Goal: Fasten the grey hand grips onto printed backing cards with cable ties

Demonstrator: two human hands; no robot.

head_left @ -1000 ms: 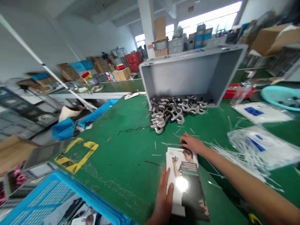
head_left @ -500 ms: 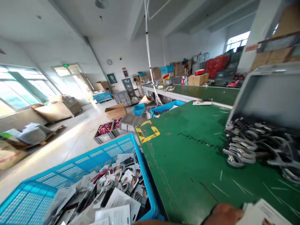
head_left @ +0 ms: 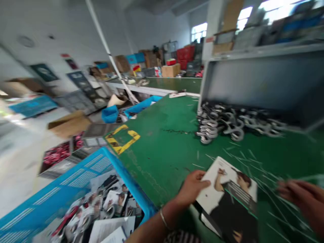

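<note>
printed card: (head_left: 227, 206) dark and white, picture side up, above the near part of the green bench (head_left: 157, 152); a white edge shows beneath it; whether lifted clear, cannot tell
left hand: (head_left: 192, 187) closed on the card's left edge, thumb over the face
right hand: (head_left: 301, 195) apart from the card, to its right, fingers bunched and blurred; cannot tell whether it holds anything
white strips: (head_left: 268, 189) thin, scattered on the bench between card and right hand and beyond
metal tools: (head_left: 227, 121) grey and black, heaped loose at the mouth of a grey bin (head_left: 253, 74) tipped on its side
blue basket: (head_left: 108, 153) left of the bench, holding jumbled cards and tools
done, by judgement: the basket's load looks like finished carded pieces, a good number
left, by judgement: the loose heap remains; the card in hand shows no tool on its face
change, against one second ago: left hand now at the card's upper left, formerly lower; right hand drawn away from the card's top; view swung left, more basket showing
</note>
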